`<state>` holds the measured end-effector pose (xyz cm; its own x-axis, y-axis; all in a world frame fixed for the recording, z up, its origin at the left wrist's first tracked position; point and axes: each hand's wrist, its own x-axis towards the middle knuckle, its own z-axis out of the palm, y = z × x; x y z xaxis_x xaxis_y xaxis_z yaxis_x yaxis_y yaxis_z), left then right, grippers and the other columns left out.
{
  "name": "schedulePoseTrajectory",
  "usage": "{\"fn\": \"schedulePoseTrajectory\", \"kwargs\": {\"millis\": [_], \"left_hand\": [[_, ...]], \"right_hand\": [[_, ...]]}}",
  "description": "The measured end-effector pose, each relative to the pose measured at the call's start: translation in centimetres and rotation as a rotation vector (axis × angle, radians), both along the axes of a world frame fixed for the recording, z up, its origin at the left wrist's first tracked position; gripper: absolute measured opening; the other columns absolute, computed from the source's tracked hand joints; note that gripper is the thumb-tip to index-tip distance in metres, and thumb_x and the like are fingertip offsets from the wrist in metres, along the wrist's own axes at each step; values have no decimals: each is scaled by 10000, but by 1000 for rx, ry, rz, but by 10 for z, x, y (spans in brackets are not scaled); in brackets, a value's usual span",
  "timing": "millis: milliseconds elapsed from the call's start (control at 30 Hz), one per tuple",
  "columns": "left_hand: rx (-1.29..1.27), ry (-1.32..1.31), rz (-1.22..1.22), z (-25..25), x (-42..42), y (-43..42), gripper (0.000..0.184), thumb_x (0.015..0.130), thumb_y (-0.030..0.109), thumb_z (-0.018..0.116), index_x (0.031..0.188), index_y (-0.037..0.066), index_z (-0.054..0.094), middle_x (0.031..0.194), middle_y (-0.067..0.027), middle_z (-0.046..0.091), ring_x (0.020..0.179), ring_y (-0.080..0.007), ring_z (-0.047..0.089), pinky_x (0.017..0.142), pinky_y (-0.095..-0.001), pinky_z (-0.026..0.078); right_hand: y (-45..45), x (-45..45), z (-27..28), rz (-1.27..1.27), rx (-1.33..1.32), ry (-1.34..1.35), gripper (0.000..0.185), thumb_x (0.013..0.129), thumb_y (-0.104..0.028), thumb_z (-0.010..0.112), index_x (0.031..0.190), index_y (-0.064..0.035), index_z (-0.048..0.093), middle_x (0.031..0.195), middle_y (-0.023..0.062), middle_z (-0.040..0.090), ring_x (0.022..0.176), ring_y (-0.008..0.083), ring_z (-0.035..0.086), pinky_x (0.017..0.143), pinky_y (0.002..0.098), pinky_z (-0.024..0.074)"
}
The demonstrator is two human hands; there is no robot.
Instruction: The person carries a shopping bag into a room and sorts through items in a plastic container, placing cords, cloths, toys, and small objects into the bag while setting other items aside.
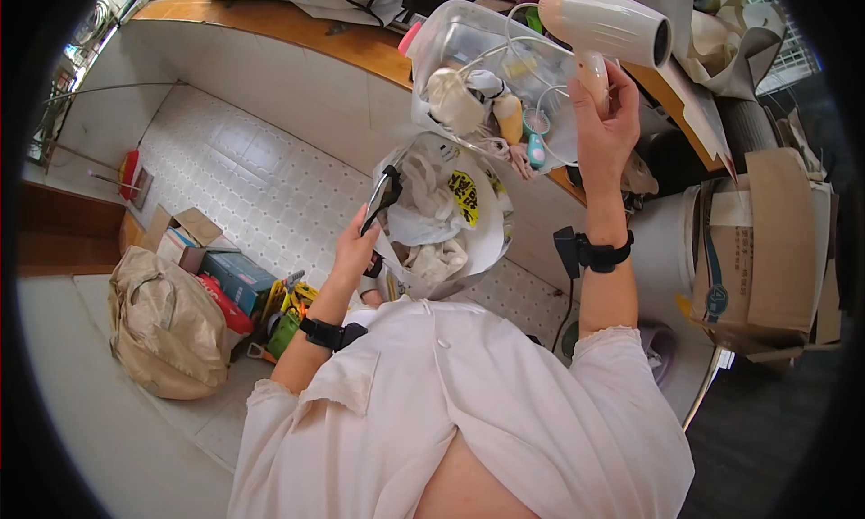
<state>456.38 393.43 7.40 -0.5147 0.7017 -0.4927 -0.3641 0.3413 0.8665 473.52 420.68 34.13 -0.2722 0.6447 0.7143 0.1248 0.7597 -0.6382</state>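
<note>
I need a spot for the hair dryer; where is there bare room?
Widest bare patch: patterned floor between the pale panel, the boxes and the white bag. Crowded: the clear bin, cluttered inside, and the white bag, holding crumpled plastic.

No word reads clearly. The cardboard box (777,235) bears a column of small, illegible characters near a round blue mark (716,301) with a pale shape resembling an A. Bold black lettering on the yellow patch (463,197) by the white bag (488,247) is likewise illegible.
</note>
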Motion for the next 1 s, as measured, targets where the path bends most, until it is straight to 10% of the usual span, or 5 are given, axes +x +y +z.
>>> {"fn": "schedulePoseTrajectory", "kwargs": {"millis": [167,333,1000], "left_hand": [[16,-51,28,10,1,1,561,1010,168,612,1556,179,485,875,54,529,640,-52,494,546,-233,435],[61,-39,70,-5,-3,6,595,1001,188,622,1570,134,455,827,30,573,599,-71,501,533,-262,440],[57,-46,32,-4,3,7,512,1016,155,611,1520,158,520,893,57,596,623,-42,512,531,-217,425]], "right_hand": [[-49,24,35,-4,-344,128,449,925,-79,783,1311,3,571,1182,76,621,1012,108,594,871,271,528],[-61,54,52,-69,-23,302,403,961,-153,765,1266,31,577,1160,73,640,1022,115,604,911,256,476],[-58,128,64,-74,-361,534,442,988,-230,707,1308,37,560,1121,116,635,1012,181,612,926,315,476]]}}
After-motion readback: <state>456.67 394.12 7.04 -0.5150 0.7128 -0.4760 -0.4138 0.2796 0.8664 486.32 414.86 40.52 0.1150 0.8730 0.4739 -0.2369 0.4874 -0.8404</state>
